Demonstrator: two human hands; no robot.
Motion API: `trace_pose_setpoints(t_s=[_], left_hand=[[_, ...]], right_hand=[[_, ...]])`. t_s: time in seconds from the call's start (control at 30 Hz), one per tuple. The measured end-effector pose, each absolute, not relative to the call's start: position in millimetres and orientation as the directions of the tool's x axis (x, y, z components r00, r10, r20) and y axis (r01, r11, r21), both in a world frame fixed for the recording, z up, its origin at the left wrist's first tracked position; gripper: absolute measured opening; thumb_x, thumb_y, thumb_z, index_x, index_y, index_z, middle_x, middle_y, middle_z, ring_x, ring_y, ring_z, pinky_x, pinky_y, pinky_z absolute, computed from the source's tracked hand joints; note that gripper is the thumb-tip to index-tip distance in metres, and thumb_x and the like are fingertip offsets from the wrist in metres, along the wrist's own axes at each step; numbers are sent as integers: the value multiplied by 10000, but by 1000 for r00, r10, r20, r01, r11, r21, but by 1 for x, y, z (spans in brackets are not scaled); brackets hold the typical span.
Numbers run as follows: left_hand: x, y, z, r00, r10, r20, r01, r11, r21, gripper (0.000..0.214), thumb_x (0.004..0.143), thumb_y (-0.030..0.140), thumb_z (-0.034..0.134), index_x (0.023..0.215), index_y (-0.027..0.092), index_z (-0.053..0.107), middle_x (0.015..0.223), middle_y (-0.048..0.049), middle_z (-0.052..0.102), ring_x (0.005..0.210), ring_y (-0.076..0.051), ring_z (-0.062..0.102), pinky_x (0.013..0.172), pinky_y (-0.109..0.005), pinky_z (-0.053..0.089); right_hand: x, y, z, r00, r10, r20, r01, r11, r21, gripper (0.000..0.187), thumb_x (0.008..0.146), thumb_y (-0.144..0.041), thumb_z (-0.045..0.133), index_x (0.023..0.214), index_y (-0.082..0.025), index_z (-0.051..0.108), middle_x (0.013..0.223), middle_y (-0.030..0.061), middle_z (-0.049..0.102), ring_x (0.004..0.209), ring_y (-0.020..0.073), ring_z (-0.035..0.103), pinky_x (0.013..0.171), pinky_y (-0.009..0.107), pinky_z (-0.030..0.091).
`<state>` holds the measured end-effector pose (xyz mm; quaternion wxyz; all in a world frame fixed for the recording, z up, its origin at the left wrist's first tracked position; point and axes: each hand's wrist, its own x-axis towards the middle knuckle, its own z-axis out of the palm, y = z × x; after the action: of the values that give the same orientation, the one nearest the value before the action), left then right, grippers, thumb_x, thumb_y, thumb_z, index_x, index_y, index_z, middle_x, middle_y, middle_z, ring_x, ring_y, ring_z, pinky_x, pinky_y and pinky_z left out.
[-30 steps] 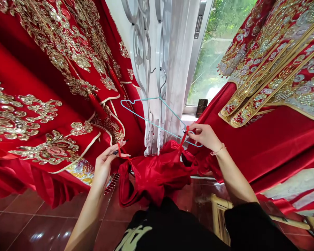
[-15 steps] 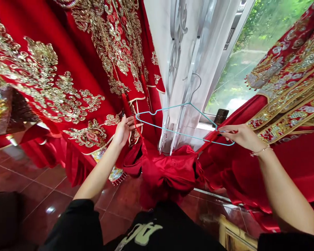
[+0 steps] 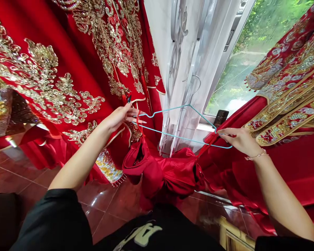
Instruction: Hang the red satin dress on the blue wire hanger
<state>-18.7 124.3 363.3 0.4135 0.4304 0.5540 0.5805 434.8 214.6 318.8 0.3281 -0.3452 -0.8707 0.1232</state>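
Your left hand (image 3: 121, 118) partly hides one end of the clothes hanger (image 3: 189, 105), its grip on the red strap (image 3: 137, 120) unclear; your right hand (image 3: 239, 139) pinches the other shoulder.

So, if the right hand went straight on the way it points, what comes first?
Probably the light-blue hanger: the right hand seems right at its end, though depth is unclear.

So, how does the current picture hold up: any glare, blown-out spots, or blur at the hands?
Head view: the window has a washed-out white patch low in its glass; head view: glare streaks on the tiled floor; head view: left hand, right hand and hanger look fairly sharp, while the red garment's deepest folds go dark.
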Motion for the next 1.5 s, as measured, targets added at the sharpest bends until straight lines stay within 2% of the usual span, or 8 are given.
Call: trace_pose_setpoints(t_s=[0.37,0.53,0.63,0.77,0.9,1.17,1.33,1.5], left_hand=[[31,134,390,-215,966,143,405,-45,913,172,858,214,684,722,109,699,855,-107,716,978,-335,708,984,-475,479],[27,89,403,-256,723,642,839,-163,519,130,933,240,567,910,152,659,1026,-79,637,1103,-279,609,1068,-425,376],[21,60,367,-45,808,588,887,-238,395,246,978,301,440,878,186,634,883,-53,634,853,-208,604,934,-366,456],[20,41,266,384,918,96,747,-370,552,224,964,314,440,923,204,630,977,-49,697,929,-193,633,956,-358,486],[22,31,204,487,866,-108,712,-322,624,204,968,289,447,803,212,539,839,29,637,848,-143,596,1197,-455,266],[30,15,235,482,846,-229,657,-176,733,116,838,260,570,785,203,484,837,11,554,803,-155,503,771,-261,422],[25,19,233,330,932,-148,568,-70,820,227,849,370,606,800,201,463,805,38,481,741,-130,449,719,-246,399],[14,29,224,53,989,136,541,-143,829,132,781,249,549,733,208,433,746,37,487,703,-129,470,702,-258,411]], right_hand=[[425,214,305,-528,693,492,500,721,-480,341,860,-507,589,839,-230,788,844,61,789,685,202,700,597,291,524],[426,211,299,-468,704,534,509,709,-488,282,882,-432,591,976,-240,775,943,69,768,838,221,691,785,354,551],[439,204,271,-290,705,647,438,699,-565,381,822,-374,692,1191,-277,701,1215,73,699,1127,255,630,986,423,499],[453,199,196,103,823,558,161,540,-826,487,808,-365,694,1275,-258,606,1391,98,595,1157,228,622,1014,423,493],[441,204,120,-24,967,253,275,249,-929,327,724,-398,690,1001,-223,693,1079,88,737,954,228,676,925,442,542],[417,227,84,53,996,77,417,49,-908,58,603,-253,630,650,-228,605,690,4,661,690,184,596,821,391,520],[432,220,99,89,993,74,345,39,-938,151,638,-308,609,727,-257,498,578,-42,592,576,186,586,688,364,510],[440,203,115,28,1000,-5,-188,0,-982,341,668,-368,706,957,-258,562,681,-34,661,623,166,649,632,322,536]])
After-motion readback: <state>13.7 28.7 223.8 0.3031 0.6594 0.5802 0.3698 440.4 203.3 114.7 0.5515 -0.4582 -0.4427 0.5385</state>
